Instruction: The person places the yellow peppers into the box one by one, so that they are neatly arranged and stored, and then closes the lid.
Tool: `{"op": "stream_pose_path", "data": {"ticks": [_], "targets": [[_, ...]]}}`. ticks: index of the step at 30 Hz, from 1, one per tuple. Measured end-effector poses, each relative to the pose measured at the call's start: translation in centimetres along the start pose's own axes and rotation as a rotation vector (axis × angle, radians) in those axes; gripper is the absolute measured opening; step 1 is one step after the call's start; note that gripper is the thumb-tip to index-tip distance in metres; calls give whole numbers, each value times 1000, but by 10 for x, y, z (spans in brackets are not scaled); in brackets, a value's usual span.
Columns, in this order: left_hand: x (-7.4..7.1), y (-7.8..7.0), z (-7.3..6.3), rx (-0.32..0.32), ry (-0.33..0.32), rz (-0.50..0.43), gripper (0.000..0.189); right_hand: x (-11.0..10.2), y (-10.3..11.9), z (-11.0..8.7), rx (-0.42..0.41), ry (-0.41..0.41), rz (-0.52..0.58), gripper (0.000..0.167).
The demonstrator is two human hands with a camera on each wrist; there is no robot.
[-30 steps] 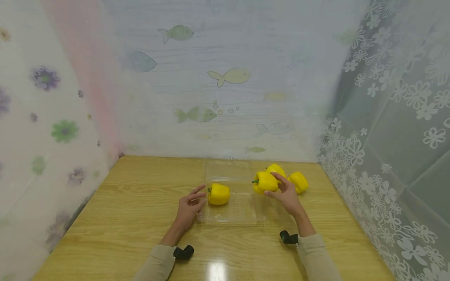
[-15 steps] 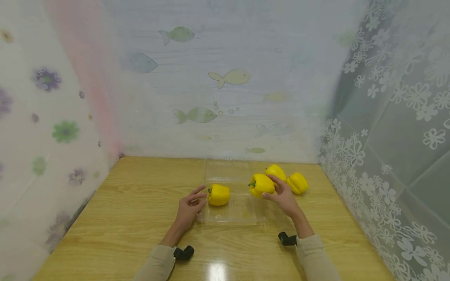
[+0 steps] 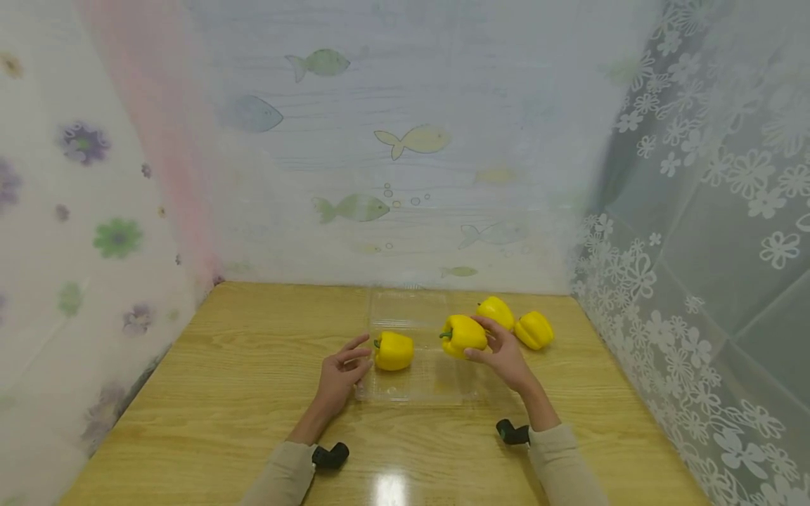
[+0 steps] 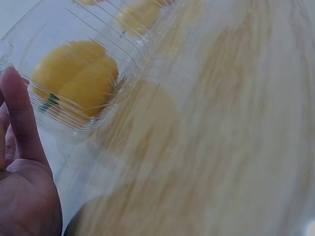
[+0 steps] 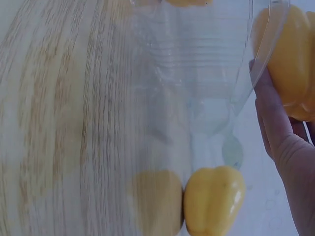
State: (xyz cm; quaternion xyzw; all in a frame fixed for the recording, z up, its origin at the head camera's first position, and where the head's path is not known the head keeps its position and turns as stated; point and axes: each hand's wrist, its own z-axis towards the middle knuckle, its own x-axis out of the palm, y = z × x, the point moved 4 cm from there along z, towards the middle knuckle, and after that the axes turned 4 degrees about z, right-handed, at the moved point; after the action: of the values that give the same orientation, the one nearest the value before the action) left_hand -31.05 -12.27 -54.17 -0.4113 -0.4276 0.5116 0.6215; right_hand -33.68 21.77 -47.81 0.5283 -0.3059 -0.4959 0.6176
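Note:
My right hand [image 3: 503, 355] grips a yellow bell pepper [image 3: 464, 336] between thumb and fingers, its green stem pointing left. This pepper is held over the right side of a clear plastic clamshell container [image 3: 436, 386]; in the right wrist view the held pepper [image 5: 290, 59] shows partly through the container's wall [image 5: 266, 54]. A second bell pepper [image 3: 394, 351] lies in the container's left half, stem to the left. My left hand [image 3: 342, 376], fingers loosely extended, is at the container's left edge. In the left wrist view a fingertip [image 4: 9, 73] is right at the clear wall.
Two more yellow bell peppers, a rear one [image 3: 496, 313] and a right one [image 3: 534, 330], lie on the wooden table [image 3: 253, 393] beyond my right hand. The container's raised lid [image 3: 410, 307] extends toward the fish-printed curtain [image 3: 405, 232]. Patterned curtains flank both sides.
My right hand has moved left and slightly down with the bell pepper, away from the two other peppers and over the container. My left hand has stayed in place.

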Motion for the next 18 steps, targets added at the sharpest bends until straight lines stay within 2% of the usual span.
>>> {"op": "stream_pose_path", "data": {"ticks": [13,18], "targets": [[0,1,0,-12,-5,-9,30,23,0,6,-9,36,-49,66],[0,1,0,-17,-9,-5,30,31,-2,8,-18,22,-58,66]]}}
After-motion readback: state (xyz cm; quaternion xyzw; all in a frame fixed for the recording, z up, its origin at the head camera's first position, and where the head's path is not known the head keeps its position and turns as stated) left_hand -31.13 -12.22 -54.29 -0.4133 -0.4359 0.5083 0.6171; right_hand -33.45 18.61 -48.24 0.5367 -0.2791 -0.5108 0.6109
